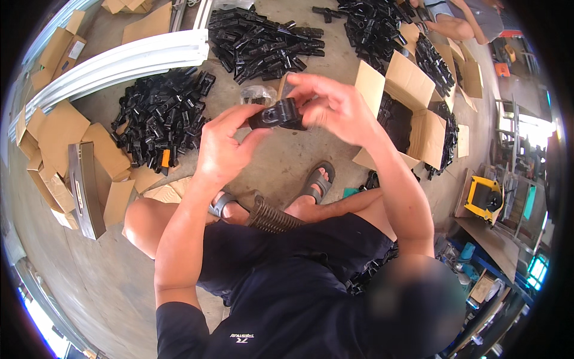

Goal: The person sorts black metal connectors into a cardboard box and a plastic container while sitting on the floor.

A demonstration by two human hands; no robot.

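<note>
In front of my chest I hold a black plastic fitting, its body glossy and tube-like. My left hand is closed round its left end, thumb below and fingers above. At the fitting's right end is my right hand, its fingers bent and partly smeared by motion. A small brown flat-sided piece shows at the right index fingertip; its kind is unclear. Beyond the hands lies a clear plastic bag on the floor.
Heaps of similar black fittings lie left, ahead and far right. An open carton with black contents stands at right, other cartons at left. White metal profiles reach in from the left. A coil spring lies between my feet. Another person sits far right.
</note>
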